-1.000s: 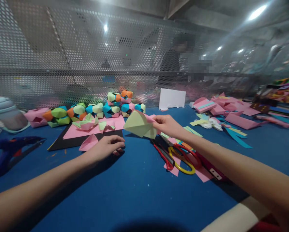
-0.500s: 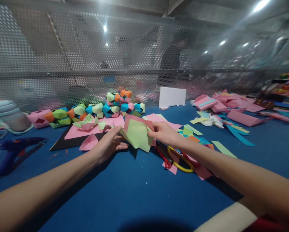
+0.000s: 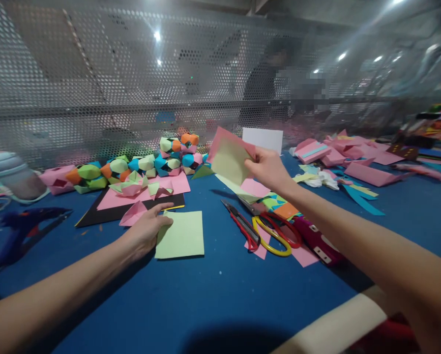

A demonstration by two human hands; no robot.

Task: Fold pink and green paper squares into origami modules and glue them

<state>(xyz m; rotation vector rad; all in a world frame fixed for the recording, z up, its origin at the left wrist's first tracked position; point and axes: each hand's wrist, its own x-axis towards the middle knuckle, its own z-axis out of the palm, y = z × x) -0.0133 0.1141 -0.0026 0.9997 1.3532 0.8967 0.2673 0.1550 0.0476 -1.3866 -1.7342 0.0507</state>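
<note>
The greatest thing is the perforated screen [image 3: 113,83], which rises behind the far edge of the blue worktop [image 3: 213,305]. Along this far edge, left of its middle, stands a row of many-coloured folded-paper models [image 3: 152,167]. In front of them is the black card [image 3: 95,214], carrying a pink sheet [image 3: 179,183] and some folded pieces. The right hand [image 3: 270,167] is raised above the worktop and pinches paper sheets [image 3: 228,162], light green in front and pink behind; their number I cannot tell. The left hand [image 3: 146,231] is low, with the index finger stretched out and the thumb on the light-green square [image 3: 185,236]; whether other fingers grip it from below, I cannot tell. This square lies on the worktop, just on the near side of the black card. Well to its right are the scissors [image 3: 281,253] with yellow and red handles and, beside them, the slimmer red cutter [image 3: 242,225]. In my judgement, the step in hand is to separate one square from the other sheets. The next move would call for putting the held sheets aside, away from the square, while the left thumb keeps it from sliding.
</note>
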